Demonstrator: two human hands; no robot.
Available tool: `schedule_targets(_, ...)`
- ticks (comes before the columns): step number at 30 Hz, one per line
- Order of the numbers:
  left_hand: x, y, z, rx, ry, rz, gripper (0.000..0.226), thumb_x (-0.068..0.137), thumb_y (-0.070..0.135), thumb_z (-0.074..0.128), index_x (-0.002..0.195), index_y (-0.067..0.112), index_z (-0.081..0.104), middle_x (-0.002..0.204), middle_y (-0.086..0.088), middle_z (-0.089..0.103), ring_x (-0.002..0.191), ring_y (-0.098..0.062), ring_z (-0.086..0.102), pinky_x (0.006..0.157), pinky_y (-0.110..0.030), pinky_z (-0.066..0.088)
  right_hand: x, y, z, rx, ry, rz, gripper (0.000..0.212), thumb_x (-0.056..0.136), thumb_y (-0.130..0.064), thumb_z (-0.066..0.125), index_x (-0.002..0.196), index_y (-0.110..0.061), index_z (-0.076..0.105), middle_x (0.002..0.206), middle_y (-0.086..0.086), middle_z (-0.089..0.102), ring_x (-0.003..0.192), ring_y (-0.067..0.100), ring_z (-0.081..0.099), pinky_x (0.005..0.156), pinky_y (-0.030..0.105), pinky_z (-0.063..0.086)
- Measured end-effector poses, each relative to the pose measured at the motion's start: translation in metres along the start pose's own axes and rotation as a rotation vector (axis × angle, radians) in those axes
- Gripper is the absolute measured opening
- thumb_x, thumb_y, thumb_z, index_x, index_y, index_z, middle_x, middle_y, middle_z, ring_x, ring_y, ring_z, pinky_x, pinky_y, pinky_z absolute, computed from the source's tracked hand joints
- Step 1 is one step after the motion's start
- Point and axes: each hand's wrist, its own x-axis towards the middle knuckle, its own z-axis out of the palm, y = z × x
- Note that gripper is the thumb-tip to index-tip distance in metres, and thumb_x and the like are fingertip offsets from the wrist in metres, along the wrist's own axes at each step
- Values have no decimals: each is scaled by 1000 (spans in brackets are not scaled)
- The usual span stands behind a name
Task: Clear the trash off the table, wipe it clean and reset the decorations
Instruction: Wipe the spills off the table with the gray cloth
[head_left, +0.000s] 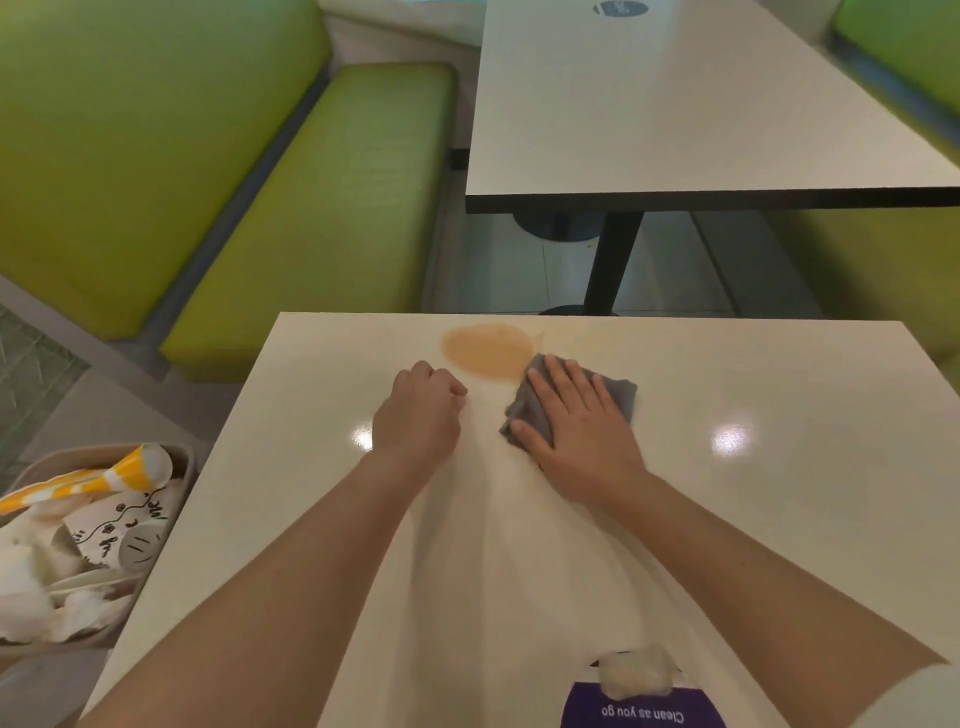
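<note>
A person leans over a cream desk (779, 519) that fills the lower half of the frame, mid-wipe, with green booth seats (311, 208) at upper left and a second table (675, 104) at upper right. A bin (187, 462) at the lower left edge holds cleared trash, among it a yellow-and-white striped cup (119, 475) and crumpled paper. On the desk near its far edge, just above centre, lies an orange spill (483, 351), a rounded, flat, translucent puddle whose long axis runs left to right. The right hand (576, 421) lies flat, fingers straight and spread, pressing a grey cloth (618, 395) to the surface; the cloth's upper left corner touches the spill's lower right rim. The spill therefore lies up and to the left of that grip, and the right hand looks the nearer one for the coming stroke, likely a push toward the upper left. The left hand (421, 410) rests just below the spill's left part, fingers curled into a loose fist holding nothing visible. At the bottom edge sit a purple sign reading "Clean as you go" (644, 714) and a white wad (636, 673) upon it.
</note>
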Motion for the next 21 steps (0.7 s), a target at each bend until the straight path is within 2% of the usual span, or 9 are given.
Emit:
schedule_targets(2,5,-7,-4,3,45,-2,25,100,28,48,122,23,58,122,1,53,118,-19,44,84,-36,44,2,10,-3,-4,-1,-28,64,99,-58,14,156,-31,1,163,-8,-8,149,10,-13,122,37,-7)
schedule_targets(4,10,-13,-7,33,89,-24,30,97,30,54,126,24,56,125,0,52,119,-21,44,89,-35,40,13,20,-7,6,19,39,59,102,-51,15,157,-29,4,164,-7,-4,150,11,-9,122,38,-5)
schedule_targets(8,19,-23,-11,107,78,-131,57,91,43,62,141,22,42,140,-3,41,129,-24,35,101,-35,33,30,7,-6,7,69,217,61,103,-46,16,157,-22,4,165,-1,-3,150,17,-7,122,40,-5)
schedule_targets(11,26,-26,-9,139,0,-186,68,91,50,59,147,21,34,151,-2,31,137,-24,28,108,-37,27,17,-16,1,28,23,62,64,100,-51,14,157,-25,2,164,-4,-8,150,15,-12,122,39,-8)
schedule_targets(13,30,-28,-10,153,-31,-192,68,90,52,59,147,23,35,150,-2,34,137,-25,30,108,-38,27,3,-19,4,19,-10,-67,67,96,-56,5,157,-27,1,163,-7,-9,149,11,-14,121,36,-9)
schedule_targets(15,31,-29,-13,144,-41,-198,68,89,54,59,146,25,35,148,-3,37,135,-25,33,106,-38,29,4,-7,1,8,-1,-80,67,95,-53,3,157,-28,2,164,-8,-6,149,10,-12,121,34,-8)
schedule_targets(19,29,-30,-15,112,-64,-187,66,90,52,58,146,24,35,147,-3,37,134,-25,33,103,-38,34,38,13,-5,-6,89,163,58,103,-39,14,157,-21,8,164,-1,2,151,17,-3,123,39,-1)
schedule_targets(21,30,-29,-15,97,-80,-194,66,90,51,58,146,24,35,147,-3,35,134,-25,32,102,-38,34,60,5,-6,-11,89,224,56,104,-37,15,157,-21,7,165,0,2,151,18,-2,123,40,-1)
